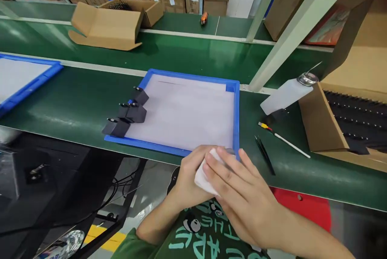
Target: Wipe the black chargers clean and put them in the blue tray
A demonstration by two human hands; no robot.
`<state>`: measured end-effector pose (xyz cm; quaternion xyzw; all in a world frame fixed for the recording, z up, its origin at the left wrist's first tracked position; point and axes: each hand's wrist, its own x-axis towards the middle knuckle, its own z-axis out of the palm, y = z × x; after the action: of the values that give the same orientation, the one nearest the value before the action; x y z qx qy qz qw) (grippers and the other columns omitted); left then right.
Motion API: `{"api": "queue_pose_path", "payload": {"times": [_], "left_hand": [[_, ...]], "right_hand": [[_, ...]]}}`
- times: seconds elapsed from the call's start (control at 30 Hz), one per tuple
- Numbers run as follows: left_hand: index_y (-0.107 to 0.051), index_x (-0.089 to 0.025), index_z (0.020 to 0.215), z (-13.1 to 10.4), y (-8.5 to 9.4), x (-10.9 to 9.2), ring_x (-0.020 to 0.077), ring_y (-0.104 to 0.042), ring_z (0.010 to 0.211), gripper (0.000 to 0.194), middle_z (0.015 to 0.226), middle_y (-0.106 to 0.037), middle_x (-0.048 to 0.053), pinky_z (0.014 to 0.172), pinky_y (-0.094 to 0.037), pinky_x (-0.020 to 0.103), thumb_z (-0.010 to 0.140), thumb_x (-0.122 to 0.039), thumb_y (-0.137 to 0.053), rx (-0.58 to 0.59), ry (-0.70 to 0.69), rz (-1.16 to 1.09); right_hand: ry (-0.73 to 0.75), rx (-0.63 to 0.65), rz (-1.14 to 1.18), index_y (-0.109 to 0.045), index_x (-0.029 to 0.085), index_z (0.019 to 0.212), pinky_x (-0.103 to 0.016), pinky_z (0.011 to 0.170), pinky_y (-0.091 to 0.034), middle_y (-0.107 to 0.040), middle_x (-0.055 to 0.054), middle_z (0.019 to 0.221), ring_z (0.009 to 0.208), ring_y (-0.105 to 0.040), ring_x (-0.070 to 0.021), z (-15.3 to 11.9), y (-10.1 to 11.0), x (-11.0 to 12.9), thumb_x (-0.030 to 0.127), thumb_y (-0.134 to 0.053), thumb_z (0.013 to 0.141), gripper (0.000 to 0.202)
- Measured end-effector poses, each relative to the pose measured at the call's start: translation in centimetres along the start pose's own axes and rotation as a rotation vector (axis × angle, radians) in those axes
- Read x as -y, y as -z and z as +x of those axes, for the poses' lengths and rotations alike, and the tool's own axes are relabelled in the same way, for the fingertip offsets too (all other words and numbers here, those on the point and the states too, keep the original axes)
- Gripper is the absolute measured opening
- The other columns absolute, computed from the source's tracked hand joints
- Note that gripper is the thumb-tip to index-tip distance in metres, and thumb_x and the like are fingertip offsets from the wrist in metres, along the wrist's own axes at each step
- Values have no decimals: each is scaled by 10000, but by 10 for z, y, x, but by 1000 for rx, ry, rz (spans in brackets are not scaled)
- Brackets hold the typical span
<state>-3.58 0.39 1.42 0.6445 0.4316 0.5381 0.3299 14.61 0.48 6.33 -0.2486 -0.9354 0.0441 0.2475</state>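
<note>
In front of my body, my left hand (190, 174) is closed around something mostly hidden behind my other hand. A folded white wipe (203, 178) lies between the two hands, and my right hand (248, 200) presses it with its fingers laid over it. A small grey edge shows past the right fingertips; I cannot make out what it belongs to. Just beyond the hands lies a blue tray (193, 75) lined with white sheet. Several black plug adapters (136, 112) with metal pins sit at its left edge.
To the right are black tweezers (265, 155), a white cable (292, 145) with a yellow-tipped plug, a white pump bottle (284, 96) and a carton (323, 126) of black adapters. Another blue tray (39, 83) stands left. An open carton (109, 25) and orange tool (204, 18) are behind.
</note>
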Motion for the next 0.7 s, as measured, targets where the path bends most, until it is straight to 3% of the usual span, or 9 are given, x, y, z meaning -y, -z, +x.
{"api": "queue_pose_path", "payload": {"times": [0.13,0.3,0.43,0.53,0.7], "left_hand": [[-679,-244,1236,-1,1,0,220,-750,1012,329,1160,-776,63,884,-623,334,910,-270,-716,11,38,-4],[-683,-225,1176,-3,-4,0,200,-750,908,300,1033,-787,54,808,-621,306,887,-261,-754,8,-16,-18],[-675,-234,1248,-3,-5,1,234,-759,1011,347,1137,-788,73,877,-629,349,919,-328,-729,46,19,-53],[-679,-232,1215,-2,-5,2,210,-765,965,330,1108,-793,58,848,-628,316,906,-325,-749,44,5,-51],[-694,-230,1217,-3,-6,3,207,-763,1001,330,1123,-793,47,887,-628,321,894,-269,-749,44,57,-72]], "right_hand": [[-34,-47,0,-622,64,1407,-450,1344,-94,-593,-96,1513,1591,-292,-264,-12,-5,7,152,-457,1012,437],[-121,-51,-48,-600,48,1430,-450,1346,-78,-553,-127,1538,1599,-265,-258,-11,-9,8,275,-397,1091,455],[-97,-87,-99,-656,64,1363,-425,1352,-83,-638,-96,1452,1575,-326,-234,-14,-11,12,217,-408,1080,406],[-113,-127,-140,-654,58,1361,-437,1352,-81,-636,-101,1453,1571,-332,-242,-15,-13,11,174,-408,1062,404],[-101,-70,-118,-680,75,1339,-398,1351,-142,-650,-89,1445,1548,-387,-219,-20,-15,21,158,-420,1045,401]]}}
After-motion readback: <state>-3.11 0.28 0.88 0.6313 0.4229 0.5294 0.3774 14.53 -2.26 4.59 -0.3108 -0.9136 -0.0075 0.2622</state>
